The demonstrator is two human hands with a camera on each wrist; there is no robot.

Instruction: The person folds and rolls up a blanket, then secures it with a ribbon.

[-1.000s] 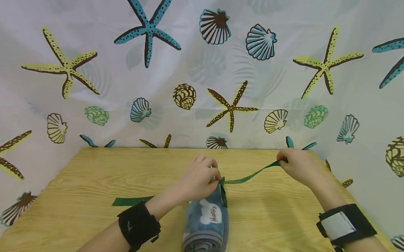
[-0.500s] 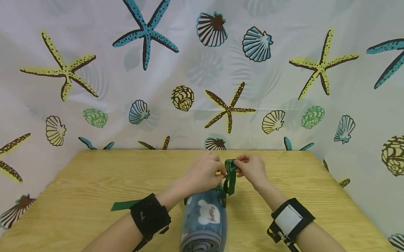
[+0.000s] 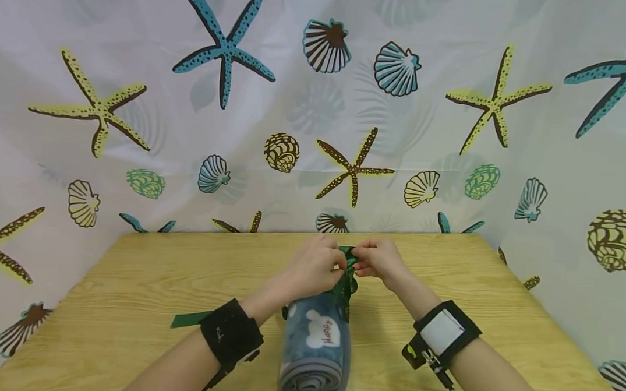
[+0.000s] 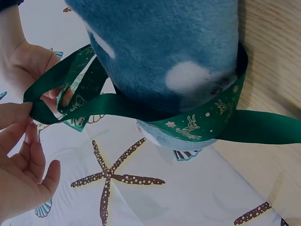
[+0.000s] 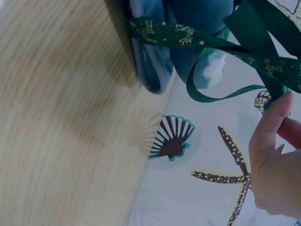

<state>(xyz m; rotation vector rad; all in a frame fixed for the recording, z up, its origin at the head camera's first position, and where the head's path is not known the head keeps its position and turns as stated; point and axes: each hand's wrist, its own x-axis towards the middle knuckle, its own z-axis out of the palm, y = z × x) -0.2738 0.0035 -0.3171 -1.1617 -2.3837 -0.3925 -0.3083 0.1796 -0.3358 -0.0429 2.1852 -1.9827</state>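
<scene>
A rolled blue fleece blanket point(image 3: 314, 350) with white patches and a "Happy" print lies lengthwise on the table. Round its far part runs a green ribbon point(image 4: 188, 125) printed with gold reindeer and stars. My left hand point(image 3: 317, 267) pinches this ribbon between thumb and finger above the roll's far end. Close beside it, my right hand point(image 3: 383, 261) pinches another stretch of ribbon. Loops of ribbon point(image 5: 256, 35) cross between the two hands; part of the crossing is hidden behind the fingers. One loose ribbon tail point(image 3: 189, 319) extends left across the tabletop.
The wooden table point(image 3: 147, 270) reaches back to a white curtain point(image 3: 295, 113) printed with starfish and shells. Black straps point(image 3: 232, 335) with small devices and cables sit on both wrists.
My right hand has come in from the far right with its ribbon end, folding the ribbon into a loop beside my left hand. My left hand has barely moved, still pinching ribbon.
</scene>
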